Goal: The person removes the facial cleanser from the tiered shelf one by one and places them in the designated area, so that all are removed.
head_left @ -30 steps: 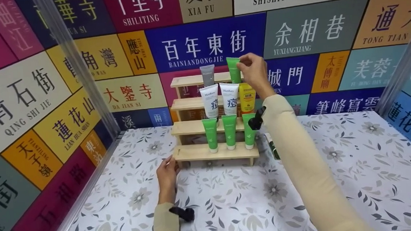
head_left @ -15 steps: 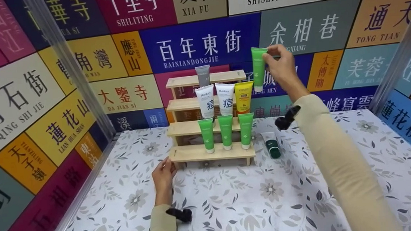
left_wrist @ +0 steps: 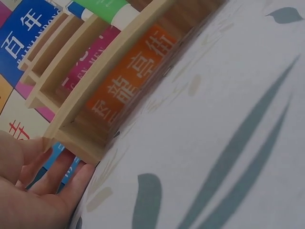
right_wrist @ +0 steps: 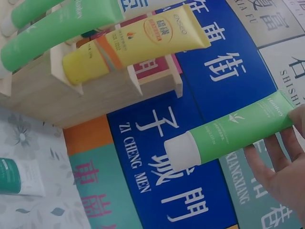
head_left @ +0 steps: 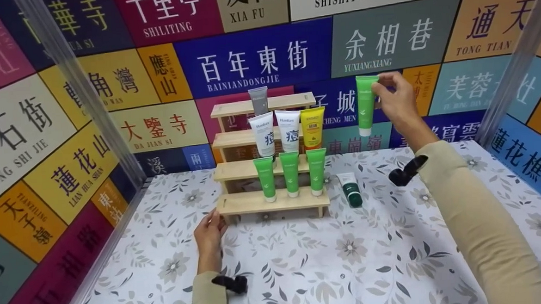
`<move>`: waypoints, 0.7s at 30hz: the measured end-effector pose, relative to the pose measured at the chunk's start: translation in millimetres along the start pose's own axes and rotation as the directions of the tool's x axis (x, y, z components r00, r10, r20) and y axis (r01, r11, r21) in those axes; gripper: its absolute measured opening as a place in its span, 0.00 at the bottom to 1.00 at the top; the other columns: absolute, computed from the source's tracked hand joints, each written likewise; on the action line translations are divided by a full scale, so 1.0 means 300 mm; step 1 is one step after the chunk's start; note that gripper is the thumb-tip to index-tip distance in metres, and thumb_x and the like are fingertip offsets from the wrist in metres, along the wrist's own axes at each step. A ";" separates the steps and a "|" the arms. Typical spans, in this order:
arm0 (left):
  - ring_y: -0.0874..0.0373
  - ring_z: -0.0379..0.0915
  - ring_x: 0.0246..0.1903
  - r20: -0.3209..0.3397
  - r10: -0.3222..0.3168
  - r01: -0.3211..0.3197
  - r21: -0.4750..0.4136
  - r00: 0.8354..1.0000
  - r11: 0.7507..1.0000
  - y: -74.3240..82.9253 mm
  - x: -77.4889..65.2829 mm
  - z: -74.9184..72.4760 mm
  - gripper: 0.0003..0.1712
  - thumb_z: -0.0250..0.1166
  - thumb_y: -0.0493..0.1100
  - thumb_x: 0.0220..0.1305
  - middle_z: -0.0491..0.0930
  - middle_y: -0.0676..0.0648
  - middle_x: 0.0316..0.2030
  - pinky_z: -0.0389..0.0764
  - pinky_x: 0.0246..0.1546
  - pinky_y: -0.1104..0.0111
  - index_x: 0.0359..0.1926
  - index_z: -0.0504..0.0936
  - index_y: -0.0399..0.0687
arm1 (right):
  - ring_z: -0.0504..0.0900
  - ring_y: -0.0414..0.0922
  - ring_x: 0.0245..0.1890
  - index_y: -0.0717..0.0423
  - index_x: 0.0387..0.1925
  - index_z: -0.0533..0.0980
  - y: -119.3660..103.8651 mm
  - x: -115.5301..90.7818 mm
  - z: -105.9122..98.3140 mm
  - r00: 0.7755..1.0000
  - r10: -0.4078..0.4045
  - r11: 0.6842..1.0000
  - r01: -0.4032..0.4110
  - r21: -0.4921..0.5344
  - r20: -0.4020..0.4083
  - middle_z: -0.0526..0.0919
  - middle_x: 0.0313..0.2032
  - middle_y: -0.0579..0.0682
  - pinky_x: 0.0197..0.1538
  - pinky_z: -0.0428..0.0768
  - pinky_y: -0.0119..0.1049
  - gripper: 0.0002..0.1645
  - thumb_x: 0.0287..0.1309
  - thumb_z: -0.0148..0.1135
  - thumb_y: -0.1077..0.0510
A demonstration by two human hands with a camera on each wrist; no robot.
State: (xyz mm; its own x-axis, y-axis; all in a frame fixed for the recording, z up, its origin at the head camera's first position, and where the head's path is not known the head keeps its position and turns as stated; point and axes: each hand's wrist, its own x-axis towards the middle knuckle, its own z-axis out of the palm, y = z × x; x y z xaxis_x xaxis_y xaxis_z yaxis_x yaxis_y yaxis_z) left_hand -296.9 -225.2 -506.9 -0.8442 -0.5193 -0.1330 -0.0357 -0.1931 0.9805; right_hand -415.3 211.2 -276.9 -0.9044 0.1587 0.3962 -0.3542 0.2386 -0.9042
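Note:
My right hand (head_left: 400,101) pinches a green squeeze tube (head_left: 365,104) by its flat top end, in the air right of the stepped wooden rack (head_left: 241,204). The tube's white cap (right_wrist: 182,151) points down in the head view. At the rack's lowest step, my left hand (head_left: 208,236) grips the left end; the left wrist view shows its thumb on the upper edge and fingers (left_wrist: 78,183) against the end. Several tubes stand on the rack: a front row of green tubes (head_left: 291,174), white tubes (head_left: 289,130) and a yellow tube (head_left: 313,127) behind, and a grey tube (head_left: 259,100) on top.
A white and dark green tube (head_left: 350,189) lies on the floral tablecloth (head_left: 350,254) to the rack's right. Colourful sign-covered walls (head_left: 256,60) rise behind and at the left, with clear posts (head_left: 515,55) at the corners.
My right hand has lifted the green tube off the rack's top step and carried it right, then slightly lower. The left hand stays at the rack's end. The head view has shifted a little.

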 end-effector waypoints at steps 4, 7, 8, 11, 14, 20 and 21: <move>0.56 0.84 0.42 -0.011 -0.010 0.009 -0.033 1.000 0.999 0.001 0.002 -0.003 0.22 0.60 0.43 0.74 0.88 0.43 0.41 0.86 0.44 0.68 0.62 0.78 0.36 | 0.76 0.40 0.50 0.50 0.55 0.72 0.053 -0.019 -0.017 1.000 0.025 0.999 -0.025 0.035 0.011 0.74 0.47 0.40 0.47 0.86 0.30 0.13 0.73 0.55 0.52; 0.55 0.85 0.44 -0.021 -0.022 0.021 -0.035 1.000 0.999 0.006 0.001 0.000 0.21 0.60 0.43 0.74 0.88 0.41 0.45 0.86 0.47 0.67 0.62 0.79 0.37 | 0.76 0.41 0.51 0.50 0.56 0.73 0.092 -0.029 -0.025 0.998 0.057 0.997 -0.059 0.057 0.030 0.75 0.47 0.41 0.48 0.86 0.31 0.15 0.73 0.55 0.52; 0.54 0.85 0.45 -0.026 -0.024 0.023 -0.033 0.999 0.999 0.008 0.001 0.001 0.21 0.60 0.44 0.74 0.88 0.40 0.46 0.86 0.47 0.67 0.62 0.79 0.37 | 0.76 0.41 0.51 0.50 0.57 0.73 0.105 -0.033 -0.026 0.997 0.069 0.996 -0.071 0.058 0.034 0.75 0.48 0.41 0.48 0.86 0.31 0.16 0.73 0.56 0.52; 0.53 0.84 0.47 -0.033 -0.030 0.029 -0.028 0.999 0.999 0.011 0.001 0.004 0.21 0.60 0.44 0.73 0.87 0.39 0.48 0.86 0.47 0.67 0.62 0.79 0.39 | 0.76 0.40 0.52 0.50 0.60 0.72 0.145 -0.048 -0.029 0.994 0.098 0.994 -0.100 0.043 0.049 0.76 0.49 0.40 0.47 0.85 0.30 0.18 0.73 0.55 0.50; 0.53 0.84 0.44 -0.039 -0.036 0.034 -0.035 0.999 0.999 0.013 0.002 0.004 0.21 0.61 0.43 0.73 0.88 0.41 0.45 0.86 0.44 0.69 0.62 0.79 0.40 | 0.77 0.39 0.50 0.50 0.61 0.71 0.189 -0.066 -0.031 0.990 0.122 0.992 -0.124 0.030 0.066 0.76 0.49 0.39 0.45 0.84 0.28 0.20 0.73 0.55 0.49; 0.55 0.84 0.41 -0.034 -0.054 0.052 -0.067 0.998 0.996 0.010 -0.001 0.001 0.21 0.62 0.43 0.72 0.89 0.44 0.41 0.86 0.48 0.66 0.62 0.78 0.40 | 0.76 0.38 0.48 0.53 0.66 0.69 0.291 -0.095 -0.033 0.973 0.188 0.982 -0.190 0.000 0.130 0.75 0.49 0.38 0.46 0.84 0.30 0.26 0.74 0.53 0.48; 0.55 0.84 0.41 -0.034 -0.060 0.058 -0.065 0.998 0.996 0.009 -0.003 0.001 0.21 0.62 0.43 0.72 0.89 0.44 0.40 0.86 0.50 0.65 0.62 0.78 0.40 | 0.76 0.38 0.48 0.54 0.68 0.68 0.309 -0.099 -0.033 0.969 0.205 0.979 -0.205 -0.015 0.139 0.74 0.50 0.39 0.47 0.84 0.31 0.27 0.74 0.53 0.48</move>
State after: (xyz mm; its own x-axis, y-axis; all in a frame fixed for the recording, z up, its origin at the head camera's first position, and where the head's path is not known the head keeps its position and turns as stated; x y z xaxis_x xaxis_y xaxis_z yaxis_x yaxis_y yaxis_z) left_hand -296.6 -225.0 -504.1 -0.8221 -0.5345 -0.1963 -0.0496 -0.2763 0.9598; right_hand -418.9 238.1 -370.9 -0.9818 0.0693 0.1766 -0.1581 0.2154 -0.9636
